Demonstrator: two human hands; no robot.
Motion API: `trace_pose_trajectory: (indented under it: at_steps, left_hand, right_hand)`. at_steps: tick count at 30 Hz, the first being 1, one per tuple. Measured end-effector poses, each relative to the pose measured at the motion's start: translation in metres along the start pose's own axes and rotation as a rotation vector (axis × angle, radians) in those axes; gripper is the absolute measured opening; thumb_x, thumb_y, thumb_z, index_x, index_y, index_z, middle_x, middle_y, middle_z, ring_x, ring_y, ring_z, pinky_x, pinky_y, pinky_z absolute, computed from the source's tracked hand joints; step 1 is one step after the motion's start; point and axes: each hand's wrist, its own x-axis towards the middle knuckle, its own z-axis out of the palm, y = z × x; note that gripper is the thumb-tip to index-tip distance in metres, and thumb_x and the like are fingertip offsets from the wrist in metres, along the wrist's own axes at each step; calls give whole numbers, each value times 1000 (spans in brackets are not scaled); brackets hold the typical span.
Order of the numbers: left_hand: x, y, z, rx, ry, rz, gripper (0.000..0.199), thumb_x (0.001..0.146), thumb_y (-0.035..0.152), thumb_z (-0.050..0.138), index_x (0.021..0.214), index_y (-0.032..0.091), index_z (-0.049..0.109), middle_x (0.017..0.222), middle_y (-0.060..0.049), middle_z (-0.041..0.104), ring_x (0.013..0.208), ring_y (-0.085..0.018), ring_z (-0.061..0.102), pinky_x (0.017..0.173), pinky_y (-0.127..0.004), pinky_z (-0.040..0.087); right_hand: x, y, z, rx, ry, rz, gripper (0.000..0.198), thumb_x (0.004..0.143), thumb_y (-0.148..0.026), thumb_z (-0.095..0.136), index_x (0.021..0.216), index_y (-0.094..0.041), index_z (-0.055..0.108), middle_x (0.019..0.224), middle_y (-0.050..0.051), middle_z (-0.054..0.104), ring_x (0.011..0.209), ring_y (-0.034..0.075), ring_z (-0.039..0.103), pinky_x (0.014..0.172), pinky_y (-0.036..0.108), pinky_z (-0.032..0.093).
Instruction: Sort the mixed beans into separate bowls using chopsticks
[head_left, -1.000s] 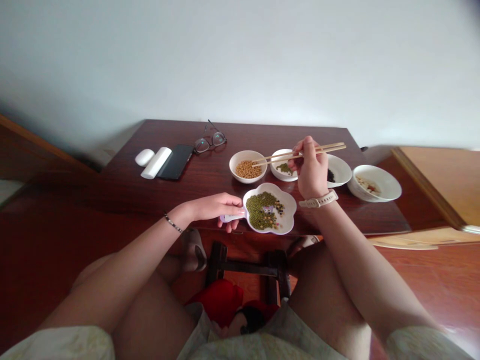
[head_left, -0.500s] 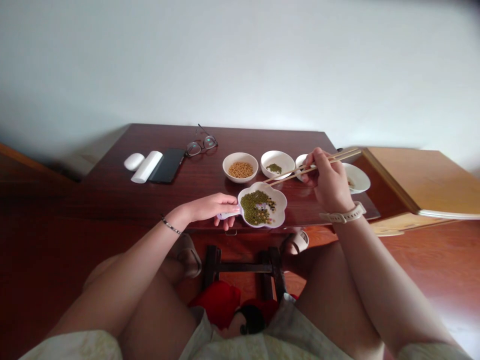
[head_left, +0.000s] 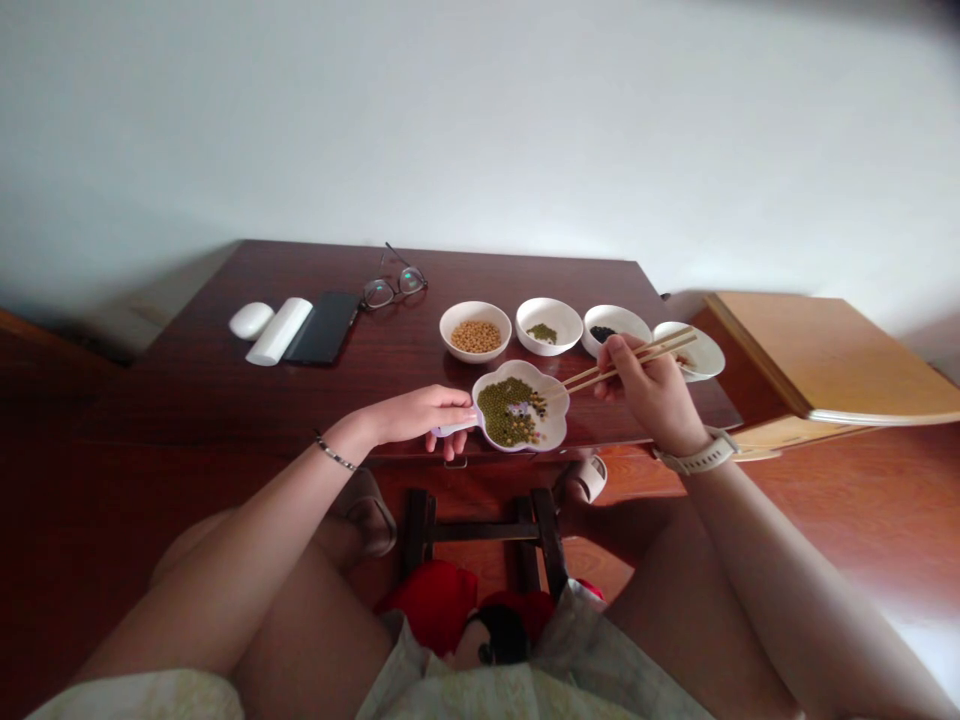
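My left hand grips the short handle of a white, flower-shaped dish with a lilac rim, at the table's front edge. Mostly green beans fill its left side, with some black and yellowish ones mixed in. In my right hand is a pair of chopsticks, closed round by the fingers. Their tips reach into the dish among the dark beans; whether they pinch a bean is too small to tell. Just beyond my right hand stands a white bowl of black beans.
Also in the row are a bowl of yellow soybeans, a bowl with some green beans and a shallow bowl. Glasses, a dark phone, a white case and a small white case lie left. A wooden cabinet adjoins the table.
My right hand has come down and nearer, bringing the chopstick tips from above the dish's far rim into the dish. The black-bean bowl is now uncovered. My view has shifted slightly.
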Motion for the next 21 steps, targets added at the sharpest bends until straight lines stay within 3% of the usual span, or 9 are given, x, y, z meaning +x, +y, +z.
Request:
trace_pose_trajectory:
  at_steps: [21]
  left_hand:
    - [0, 1, -1, -3, -13, -8, 44, 108, 63, 60, 100, 20, 64, 92, -8, 81, 76, -20, 79, 55, -25, 50]
  right_hand:
    - [8, 11, 7, 61, 39, 28, 51, 105, -70, 66, 85, -24, 66, 63, 1, 67, 55, 15, 65, 49, 23, 53]
